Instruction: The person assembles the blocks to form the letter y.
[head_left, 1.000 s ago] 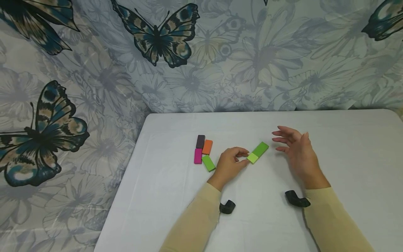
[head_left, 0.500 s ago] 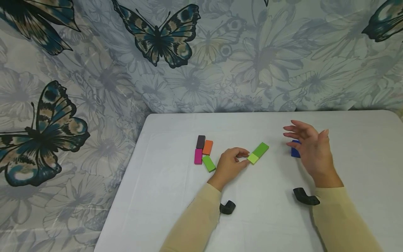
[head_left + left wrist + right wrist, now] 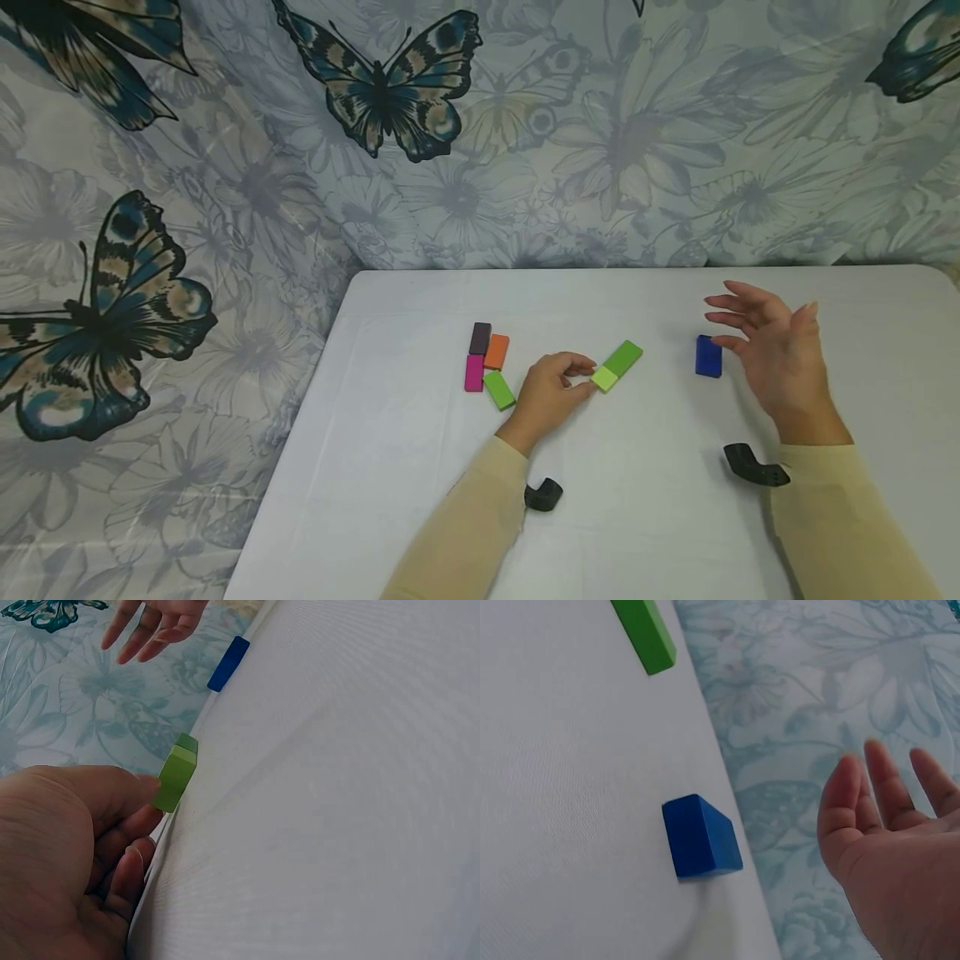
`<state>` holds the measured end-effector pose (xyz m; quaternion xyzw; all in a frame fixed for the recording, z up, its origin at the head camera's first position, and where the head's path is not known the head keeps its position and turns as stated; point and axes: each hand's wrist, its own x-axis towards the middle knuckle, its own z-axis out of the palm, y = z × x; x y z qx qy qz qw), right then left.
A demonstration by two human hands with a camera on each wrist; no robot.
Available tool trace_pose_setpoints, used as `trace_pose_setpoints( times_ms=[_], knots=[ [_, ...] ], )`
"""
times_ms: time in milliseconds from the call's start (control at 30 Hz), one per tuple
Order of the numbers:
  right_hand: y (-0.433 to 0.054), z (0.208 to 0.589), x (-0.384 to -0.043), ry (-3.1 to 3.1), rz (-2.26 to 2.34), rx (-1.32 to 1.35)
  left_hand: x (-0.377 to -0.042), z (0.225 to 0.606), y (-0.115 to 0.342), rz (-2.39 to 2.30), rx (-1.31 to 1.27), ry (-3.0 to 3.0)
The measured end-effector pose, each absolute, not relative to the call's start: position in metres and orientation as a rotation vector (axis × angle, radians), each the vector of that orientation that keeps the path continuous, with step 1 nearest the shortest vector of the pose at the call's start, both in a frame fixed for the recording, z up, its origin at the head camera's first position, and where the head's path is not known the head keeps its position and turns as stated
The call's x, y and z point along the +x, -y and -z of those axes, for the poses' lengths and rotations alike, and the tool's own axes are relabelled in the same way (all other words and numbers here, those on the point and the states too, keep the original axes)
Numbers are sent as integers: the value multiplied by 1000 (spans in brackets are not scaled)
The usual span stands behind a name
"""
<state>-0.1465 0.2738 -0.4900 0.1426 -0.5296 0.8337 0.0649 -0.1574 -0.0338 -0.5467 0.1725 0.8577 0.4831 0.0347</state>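
Your left hand has its grip clamped, thumb and fingertips, on the lime block resting mid-worktop, end to end with a green block; your right hand, fingers apart and holding nothing, hovers just beside the blue block; four more blocks, dark, orange, magenta and bright green, cluster left; all look light, stiff and sturdy, their smooth faces perhaps a little slippery; pinch the blue one across its long sides, near the middle
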Motion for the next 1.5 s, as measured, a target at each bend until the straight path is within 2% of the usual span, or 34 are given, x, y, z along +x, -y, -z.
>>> trace_pose_setpoints(
  times_ms=[733, 1500],
  knots=[
    [-294, 493, -143, 1648, -2482, 299, -157, 547, 36, -1469, 521, -2637],
    [-303, 523, -141, 1779, -2440, 157, -159, 549, 36, -1477, 513, -2635]
  ],
)
